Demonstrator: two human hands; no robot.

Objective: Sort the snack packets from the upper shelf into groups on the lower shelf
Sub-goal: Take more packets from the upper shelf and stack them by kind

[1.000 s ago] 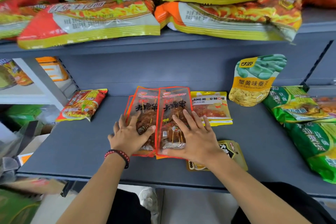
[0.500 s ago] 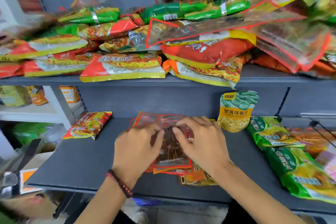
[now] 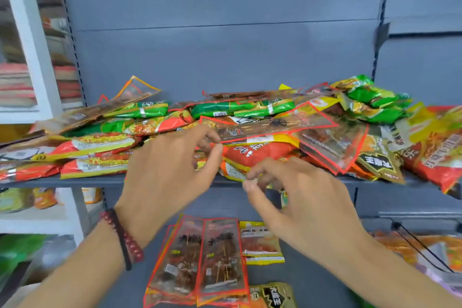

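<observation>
The upper shelf (image 3: 82, 181) carries a loose heap of snack packets: red-and-yellow ones (image 3: 97, 144), green ones (image 3: 225, 107) and clear red-edged skewer packets (image 3: 270, 127). My left hand (image 3: 170, 165), with a bead bracelet on its wrist, is raised before the heap, fingers loosely curled, thumb and forefinger close to the corner of a clear red-edged packet; it holds nothing I can make out. My right hand (image 3: 300, 195) hovers at the shelf's front edge, fingers relaxed and holding nothing. On the lower shelf (image 3: 312, 280) two skewer packets (image 3: 200, 257) lie side by side next to a yellow packet (image 3: 260, 242).
A dark packet with black lettering (image 3: 272, 295) lies at the lower shelf's front. More orange and green packets (image 3: 425, 247) sit at its right. A white shelving unit (image 3: 32, 45) stands to the left. The grey back panel (image 3: 225, 32) rises behind the heap.
Both hands have left the skewer packets on the lower shelf and risen to the upper shelf's front edge. My view has tilted upward.
</observation>
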